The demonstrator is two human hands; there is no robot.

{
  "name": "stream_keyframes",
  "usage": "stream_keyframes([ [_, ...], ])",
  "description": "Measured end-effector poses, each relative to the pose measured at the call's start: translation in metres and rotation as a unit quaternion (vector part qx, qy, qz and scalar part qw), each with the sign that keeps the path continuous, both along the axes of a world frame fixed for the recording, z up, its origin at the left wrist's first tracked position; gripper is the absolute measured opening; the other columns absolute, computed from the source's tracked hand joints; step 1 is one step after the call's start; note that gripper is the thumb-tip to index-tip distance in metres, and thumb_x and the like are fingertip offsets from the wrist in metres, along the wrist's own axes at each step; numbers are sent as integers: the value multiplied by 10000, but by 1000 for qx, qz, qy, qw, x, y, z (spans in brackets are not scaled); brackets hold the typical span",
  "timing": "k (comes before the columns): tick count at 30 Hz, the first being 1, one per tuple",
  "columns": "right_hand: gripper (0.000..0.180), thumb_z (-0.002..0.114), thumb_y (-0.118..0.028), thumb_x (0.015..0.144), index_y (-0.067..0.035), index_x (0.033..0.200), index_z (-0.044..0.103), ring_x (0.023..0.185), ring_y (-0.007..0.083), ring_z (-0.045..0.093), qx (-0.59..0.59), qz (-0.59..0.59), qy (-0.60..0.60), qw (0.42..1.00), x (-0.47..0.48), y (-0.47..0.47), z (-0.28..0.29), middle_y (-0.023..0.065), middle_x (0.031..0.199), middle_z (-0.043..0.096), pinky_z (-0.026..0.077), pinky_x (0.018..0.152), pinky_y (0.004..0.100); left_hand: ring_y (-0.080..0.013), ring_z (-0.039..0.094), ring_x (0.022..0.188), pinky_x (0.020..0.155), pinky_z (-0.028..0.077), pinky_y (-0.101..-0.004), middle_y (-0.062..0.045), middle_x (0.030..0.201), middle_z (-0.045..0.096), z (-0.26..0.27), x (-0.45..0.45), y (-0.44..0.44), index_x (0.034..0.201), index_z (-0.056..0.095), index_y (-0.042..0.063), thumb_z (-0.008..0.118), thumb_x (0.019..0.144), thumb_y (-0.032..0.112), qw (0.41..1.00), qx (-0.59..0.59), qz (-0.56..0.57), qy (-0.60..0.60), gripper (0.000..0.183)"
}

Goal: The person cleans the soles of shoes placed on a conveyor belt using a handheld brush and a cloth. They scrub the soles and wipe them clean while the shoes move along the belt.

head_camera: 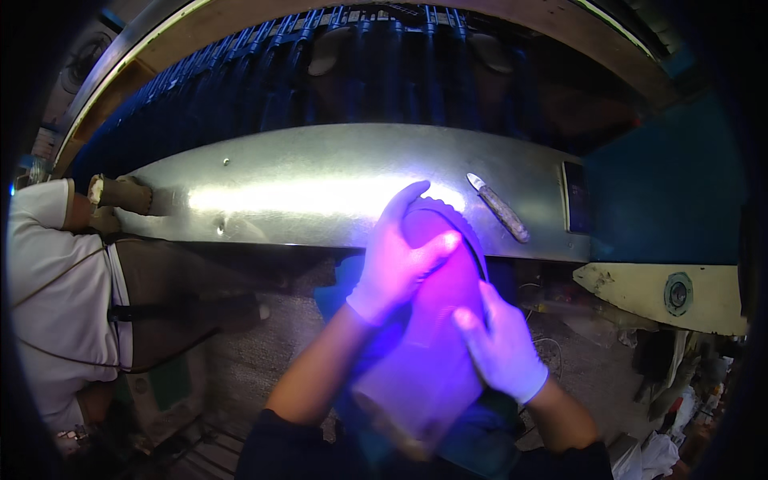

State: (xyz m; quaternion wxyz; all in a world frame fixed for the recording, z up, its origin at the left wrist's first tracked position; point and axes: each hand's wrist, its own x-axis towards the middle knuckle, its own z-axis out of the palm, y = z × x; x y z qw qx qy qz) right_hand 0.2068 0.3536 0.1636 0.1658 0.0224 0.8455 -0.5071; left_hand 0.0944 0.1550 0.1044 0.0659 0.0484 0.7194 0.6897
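Observation:
A tall boot (444, 324), tinted pink and violet by a strong light, lies between my two white-gloved hands. Its toe points away from me, and the ridged edge of its sole shows on the right. My left hand (396, 258) grips the toe end, with the thumb over the upper and the fingers reaching around the far side. Against the sole side, lower down, my right hand (501, 348) holds the boot with its thumb toward the upper. A knife (498, 208) with a worn, wrapped-looking handle rests on the metal bench (312, 159), right of the toe.
A co-worker in a white shirt (60, 258) stands at the left, gloved hands (123, 192) at the bench end. A dark flat device (576, 198) sits at the bench's right end. Beyond it are a blue panel (660, 180) and a pale board with a round fitting (678, 294).

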Motion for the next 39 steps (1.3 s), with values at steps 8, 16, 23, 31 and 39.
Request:
stream_keyframes([
  [8,477,815,-39,910,-81,1370,694,921,275,721,84,23,-37,995,24,-12,-75,136,1160,700,603,851,427,-471,425,1582,1362,150,-660,-184,1429,661,-84,27,-77,1452,665,50,889,713,684,941,-304,-53,141,999],
  [16,491,666,-180,1096,41,1509,517,1169,506,680,82,129,98,983,-78,-48,-119,324,1238,663,550,1039,551,-532,-21,1731,1315,-147,-739,-237,1833,292,-93,-11,-90,1423,703,168,868,607,829,925,-311,-201,81,1062],
  [23,305,613,-274,1130,24,1147,678,941,502,720,172,158,35,972,-120,-81,-115,285,988,709,564,835,575,-548,30,1722,1313,-37,-795,-232,1812,320,-96,-17,-91,1320,707,36,926,576,804,933,-289,-194,91,1092],
  [31,283,577,-269,1128,-26,1150,719,989,497,728,173,197,4,965,-130,-84,-99,261,1062,709,578,857,579,-502,146,1715,1318,-22,-801,-168,1668,510,-99,-13,-92,1272,733,64,928,586,791,943,-273,-162,97,1019],
  [39,517,682,-65,975,20,1470,561,1210,476,669,17,194,27,980,-95,-50,-82,295,1306,639,553,1067,521,-437,367,1633,1336,-3,-773,-92,1445,648,-103,-10,-94,1245,746,125,890,631,806,942,-270,-153,128,928],
])
